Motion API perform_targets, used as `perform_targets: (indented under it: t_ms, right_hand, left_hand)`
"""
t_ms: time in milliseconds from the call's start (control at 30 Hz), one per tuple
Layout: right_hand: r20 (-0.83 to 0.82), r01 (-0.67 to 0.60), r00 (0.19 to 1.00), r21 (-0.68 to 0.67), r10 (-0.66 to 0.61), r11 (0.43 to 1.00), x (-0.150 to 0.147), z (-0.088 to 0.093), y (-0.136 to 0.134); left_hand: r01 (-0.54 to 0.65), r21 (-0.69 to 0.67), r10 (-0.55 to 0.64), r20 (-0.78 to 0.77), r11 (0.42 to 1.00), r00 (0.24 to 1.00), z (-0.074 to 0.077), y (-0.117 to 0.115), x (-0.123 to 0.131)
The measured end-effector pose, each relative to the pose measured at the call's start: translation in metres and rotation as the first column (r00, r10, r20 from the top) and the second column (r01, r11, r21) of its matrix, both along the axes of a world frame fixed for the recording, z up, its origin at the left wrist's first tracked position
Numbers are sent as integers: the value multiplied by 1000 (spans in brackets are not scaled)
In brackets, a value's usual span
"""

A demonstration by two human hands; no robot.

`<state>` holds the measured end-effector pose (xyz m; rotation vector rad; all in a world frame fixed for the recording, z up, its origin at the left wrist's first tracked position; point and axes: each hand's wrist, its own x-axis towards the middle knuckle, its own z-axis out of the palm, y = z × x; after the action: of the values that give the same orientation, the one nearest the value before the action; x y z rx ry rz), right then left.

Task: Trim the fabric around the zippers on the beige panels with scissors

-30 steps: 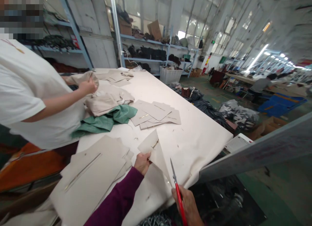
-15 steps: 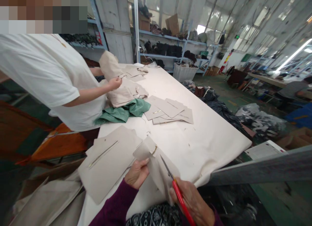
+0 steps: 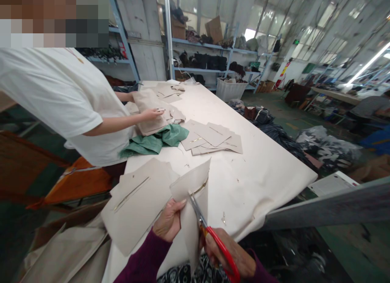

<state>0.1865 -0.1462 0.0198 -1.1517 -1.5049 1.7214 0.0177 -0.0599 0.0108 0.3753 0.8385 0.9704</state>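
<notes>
My left hand [image 3: 169, 220] is closed on the edge of a beige fabric panel [image 3: 190, 181], fingers pinching its lower left side. A gold-toothed zipper [image 3: 199, 188] runs across this panel, which stands raised and bent above the table. In my right hand [image 3: 227, 250] is a pair of red-handled scissors [image 3: 221, 246], with the blade tips at the zipper's left end. Left of my hands, a stack of beige panels [image 3: 137, 201] with a zipper slit lies on the white table [image 3: 258, 169]. A small scrap [image 3: 224, 218] lies right of the scissors.
Across the table a co-worker in a white shirt [image 3: 79, 96] handles beige fabric [image 3: 149, 102]. Green cloth [image 3: 157, 140] and more zippered panels [image 3: 213, 138] lie mid-table. A grey beam [image 3: 329, 207] borders the right corner. Beige material [image 3: 67, 254] hangs at lower left.
The panel in my left hand has swung upright, showing more zipper. My scissors have moved left, onto the zipper's end. A small scrap now shows on the table. The co-worker's fabric has come down flatter.
</notes>
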Motion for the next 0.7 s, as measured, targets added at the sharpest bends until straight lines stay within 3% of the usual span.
perform_targets:
  t_ms: [100,200,300,500,700]
  right_hand:
    - [-221,0,975,-98,-22,995,-2,-6,-3]
    - [-450,-57,890,-260,-68,964,-3,-18,-10]
    - [-546,-127,830,-386,-115,914,-4,-30,-16]
    - [-607,-120,784,-357,-132,927,-7,-40,-9]
    - [-620,-79,769,-338,-158,938,-14,-35,-2]
  left_hand:
    - [6,-17,-6,-10,1000,1000,2,-1,2]
    - [5,-1,-5,-27,1000,1000,3,0,1]
    - [21,30,-19,-43,999,999,6,1,1]
    - [27,38,-26,-24,999,999,11,-2,6]
    - [41,49,-41,0,998,999,10,-5,11]
